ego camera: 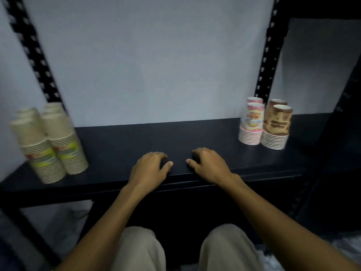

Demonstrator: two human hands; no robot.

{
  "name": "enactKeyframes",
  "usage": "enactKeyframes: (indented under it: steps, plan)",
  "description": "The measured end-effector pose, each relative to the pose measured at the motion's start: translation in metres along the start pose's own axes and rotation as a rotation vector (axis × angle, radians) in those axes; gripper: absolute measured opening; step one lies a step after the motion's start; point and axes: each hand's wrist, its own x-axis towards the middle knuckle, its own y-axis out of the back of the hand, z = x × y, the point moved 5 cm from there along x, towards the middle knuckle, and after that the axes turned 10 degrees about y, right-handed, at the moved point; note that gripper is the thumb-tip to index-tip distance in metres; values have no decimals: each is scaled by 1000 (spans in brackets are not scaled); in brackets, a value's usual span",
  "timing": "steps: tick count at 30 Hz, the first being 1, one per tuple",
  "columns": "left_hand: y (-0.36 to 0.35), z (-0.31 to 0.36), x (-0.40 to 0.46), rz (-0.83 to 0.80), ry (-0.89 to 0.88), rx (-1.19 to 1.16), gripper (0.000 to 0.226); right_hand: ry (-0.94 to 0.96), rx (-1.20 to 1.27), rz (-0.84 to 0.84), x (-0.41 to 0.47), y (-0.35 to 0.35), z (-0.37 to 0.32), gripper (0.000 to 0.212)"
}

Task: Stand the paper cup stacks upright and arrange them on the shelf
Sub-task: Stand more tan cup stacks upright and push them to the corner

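Several cream paper cup stacks with green-yellow bands stand rim-down at the left end of the black shelf. At the right end stand two pink stacks and two brown stacks, also rim-down and close together. My left hand and my right hand rest near the shelf's front edge in the middle, fingers loosely curled, holding nothing. Both hands are well apart from every stack.
Black perforated uprights frame the shelf at left and right, with a pale wall behind. A dark panel stands at the right. My knees in beige trousers are below the shelf.
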Motion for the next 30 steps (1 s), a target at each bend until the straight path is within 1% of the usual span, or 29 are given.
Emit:
enactKeyframes:
  steps: [1, 5, 8, 10, 14, 16, 18, 21, 24, 27, 30]
  plan:
    - [14, -17, -8, 53, 34, -17, 39, 26, 54, -12, 9, -8, -19, 41]
    - [63, -85, -34, 255, 144, -59, 35, 147, 213, -96, 39, -45, -99, 55]
    - [94, -132, -54, 373, 260, -90, 25, 244, 284, -142, 55, -68, -155, 57]
    - [108, -157, -64, 432, 341, -146, 16, 273, 341, -136, 63, -78, -181, 58]
    - [128, -195, -80, 531, 486, -241, 11, 278, 519, -45, 80, -84, -217, 61]
    - [132, -208, -80, 551, 530, -284, 13, 247, 608, -10, 88, -86, -228, 65]
    - [132, -218, -77, 547, 573, -326, 29, 207, 695, -4, 94, -91, -235, 70]
    - [133, -224, -68, 515, 589, -474, 53, 168, 805, 6, 101, -97, -244, 76]
    - [130, -227, -59, 472, 579, -599, 68, 182, 889, 15, 106, -100, -251, 68]
    - [126, -229, -51, 441, 560, -660, 72, 199, 933, 10, 108, -103, -253, 59]
    - [124, -228, -46, 445, 525, -718, 64, 204, 963, 14, 110, -108, -251, 58]
